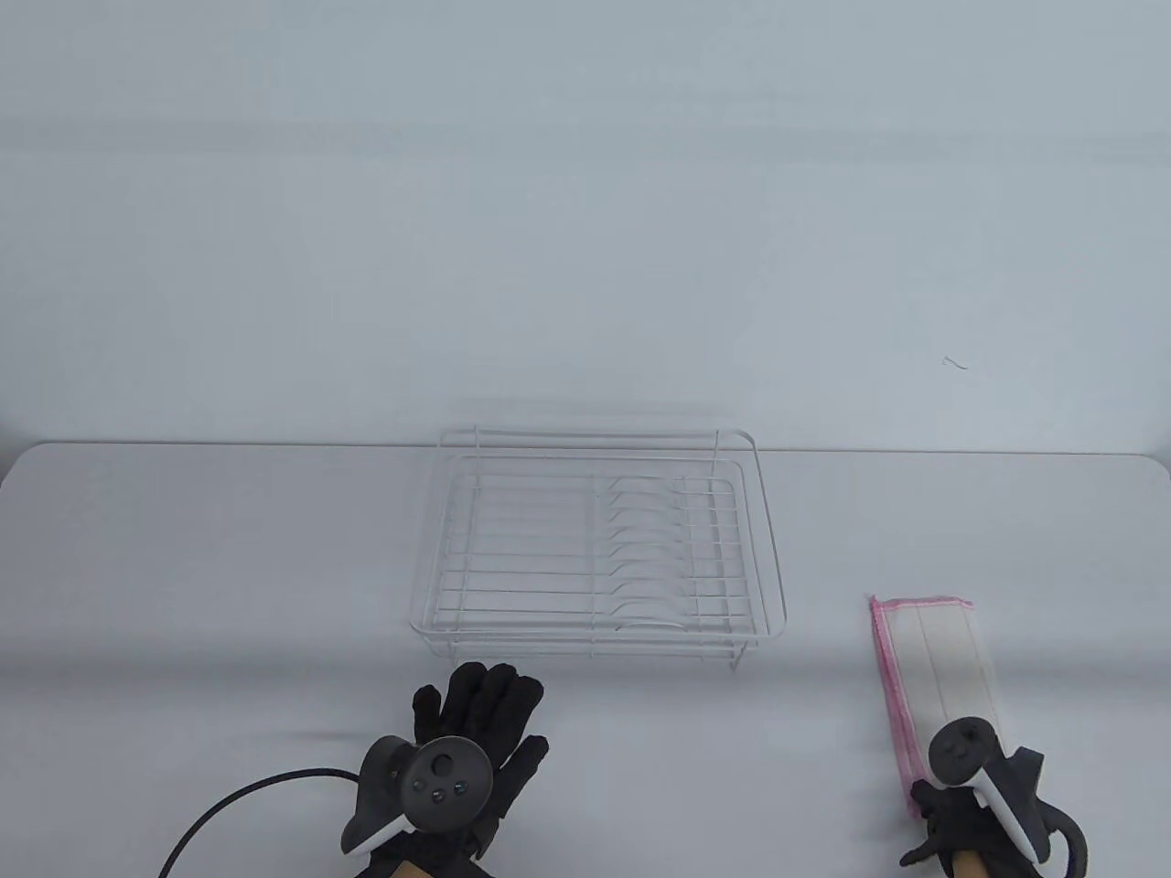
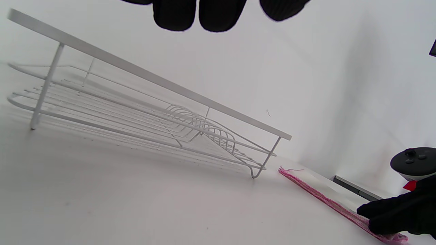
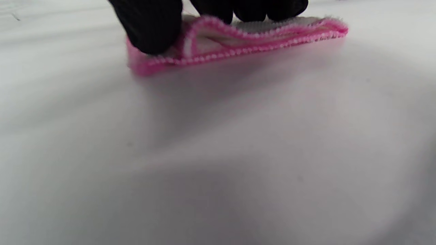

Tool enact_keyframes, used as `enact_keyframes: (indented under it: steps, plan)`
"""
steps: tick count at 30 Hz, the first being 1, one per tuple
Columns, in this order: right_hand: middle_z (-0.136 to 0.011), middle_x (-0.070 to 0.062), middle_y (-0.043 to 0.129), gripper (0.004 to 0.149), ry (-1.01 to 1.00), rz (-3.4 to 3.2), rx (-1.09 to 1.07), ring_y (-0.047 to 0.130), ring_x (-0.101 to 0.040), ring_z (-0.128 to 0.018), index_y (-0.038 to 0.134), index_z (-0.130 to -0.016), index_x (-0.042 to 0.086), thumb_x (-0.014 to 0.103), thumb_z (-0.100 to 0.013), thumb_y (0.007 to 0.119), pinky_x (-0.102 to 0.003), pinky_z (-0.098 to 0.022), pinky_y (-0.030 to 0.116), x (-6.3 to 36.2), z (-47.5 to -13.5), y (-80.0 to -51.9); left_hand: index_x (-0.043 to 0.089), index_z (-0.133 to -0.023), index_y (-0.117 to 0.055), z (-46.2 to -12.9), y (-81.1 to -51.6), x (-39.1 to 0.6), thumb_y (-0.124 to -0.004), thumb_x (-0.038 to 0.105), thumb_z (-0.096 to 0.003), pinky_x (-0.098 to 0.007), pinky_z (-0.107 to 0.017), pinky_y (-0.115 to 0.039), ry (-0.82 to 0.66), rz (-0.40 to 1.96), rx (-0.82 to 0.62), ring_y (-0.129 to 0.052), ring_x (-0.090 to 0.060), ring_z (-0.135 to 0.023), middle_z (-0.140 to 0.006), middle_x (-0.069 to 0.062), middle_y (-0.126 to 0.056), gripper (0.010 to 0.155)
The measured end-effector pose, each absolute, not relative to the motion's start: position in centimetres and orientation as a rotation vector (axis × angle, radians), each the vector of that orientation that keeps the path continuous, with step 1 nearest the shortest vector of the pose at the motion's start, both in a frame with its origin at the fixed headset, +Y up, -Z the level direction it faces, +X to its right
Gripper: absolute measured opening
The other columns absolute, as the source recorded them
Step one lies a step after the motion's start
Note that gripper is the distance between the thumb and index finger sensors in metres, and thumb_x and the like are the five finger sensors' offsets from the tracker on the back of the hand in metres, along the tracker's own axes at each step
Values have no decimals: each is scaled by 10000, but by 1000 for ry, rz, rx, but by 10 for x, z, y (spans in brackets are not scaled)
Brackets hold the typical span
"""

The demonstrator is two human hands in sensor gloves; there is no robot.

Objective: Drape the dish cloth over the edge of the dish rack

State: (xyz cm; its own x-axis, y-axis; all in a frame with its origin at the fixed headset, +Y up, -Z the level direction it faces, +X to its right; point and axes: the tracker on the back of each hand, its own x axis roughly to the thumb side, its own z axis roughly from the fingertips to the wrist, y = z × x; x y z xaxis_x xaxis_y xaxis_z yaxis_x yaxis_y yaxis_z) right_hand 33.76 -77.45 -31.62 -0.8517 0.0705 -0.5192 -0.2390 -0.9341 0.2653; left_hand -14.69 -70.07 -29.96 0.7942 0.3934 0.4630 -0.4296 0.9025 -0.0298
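A white wire dish rack (image 1: 595, 631) stands mid-table; its front rail also shows in the left wrist view (image 2: 153, 80). A folded white dish cloth with pink edging (image 1: 933, 649) lies flat to the rack's right, long side running away from me. My right hand (image 1: 951, 814) is at the cloth's near end. In the right wrist view the thumb and fingers (image 3: 150, 27) pinch that end of the cloth (image 3: 259, 41), which is slightly lifted. My left hand (image 1: 485, 704) rests open and empty on the table just in front of the rack, fingers spread.
A black cable (image 1: 238, 805) runs from the left hand toward the bottom left. The table's far edge (image 1: 183, 445) lies just behind the rack, with a pale wall beyond. Bare tabletop separates the rack and the cloth.
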Motion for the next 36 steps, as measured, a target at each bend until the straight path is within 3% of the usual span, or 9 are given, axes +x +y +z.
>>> enact_keyframes:
  steps: [2, 4, 9, 13, 18, 23, 26, 31, 36]
  plan:
    - [-1182, -168, 409, 538, 409, 2868, -804, 445, -407, -1099, 457, -1109, 112, 314, -637, 618, -674, -721, 371, 336, -316, -774, 50, -1132, -494, -300, -701, -148, -551, 371, -629, -806, -609, -235, -477, 446, 77, -350, -601, -1049, -1152, -334, -479, 600]
    - [-1136, -149, 570, 454, 207, 2933, -834, 602, -382, -1054, 592, -1056, 132, 280, -627, 619, -646, -716, 451, 336, -315, -769, 48, -1132, -494, -301, -701, -149, -550, 370, -630, -805, -610, -235, -472, 449, 73, -350, -601, -1049, -1152, -335, -477, 600]
    - [-956, -138, 823, 409, -192, 2973, -854, 905, -305, -826, 702, -977, 121, 278, -601, 657, -559, -653, 633, 334, -305, -739, 51, -1131, -494, -304, -702, -154, -551, 370, -629, -807, -609, -238, -453, 463, 79, -355, -602, -1048, -1152, -334, -480, 598]
    - [-863, -137, 868, 408, -546, 2907, -773, 953, -249, -689, 703, -965, 100, 277, -601, 652, -511, -586, 700, 321, -290, -695, 49, -1132, -491, -306, -703, -158, -551, 372, -628, -808, -610, -244, -437, 476, 86, -360, -601, -1048, -1150, -336, -481, 601]
    - [-844, -130, 863, 403, -825, 2782, -531, 938, -236, -656, 695, -967, 105, 276, -607, 642, -480, -546, 728, 292, -262, -637, 44, -1132, -488, -307, -706, -162, -552, 373, -628, -804, -616, -261, -419, 493, 81, -371, -602, -1045, -1146, -340, -487, 605]
    - [-851, -121, 865, 400, -993, 2699, -230, 938, -232, -645, 700, -972, 123, 283, -608, 649, -405, -487, 771, 261, -231, -586, 38, -1133, -475, -309, -709, -169, -554, 382, -626, -802, -622, -286, -393, 531, 65, -383, -605, -1041, -1143, -345, -486, 618]
    - [-855, -110, 863, 397, -1025, 2648, -68, 934, -229, -651, 702, -973, 138, 289, -609, 651, -397, -485, 772, 244, -219, -568, 24, -1139, -424, -311, -708, -173, -578, 396, -621, -802, -624, -282, -375, 555, 71, -346, -617, -1036, -1153, -366, -391, 656]
    - [-866, -95, 857, 400, -971, 2558, 178, 925, -224, -673, 695, -982, 156, 301, -612, 649, -400, -503, 763, 217, -218, -557, 0, -1141, -345, -308, -693, -183, -600, 422, -613, -804, -624, -279, -380, 598, 149, -330, -619, -1036, -1155, -371, -330, 722]
    - [-881, -85, 850, 395, -855, 2511, 346, 912, -227, -704, 694, -983, 175, 307, -614, 646, -413, -527, 749, 186, -232, -565, -2, -1142, -317, -301, -677, -192, -608, 450, -607, -800, -631, -269, -425, 703, 247, -328, -614, -1041, -1158, -365, -328, 759]
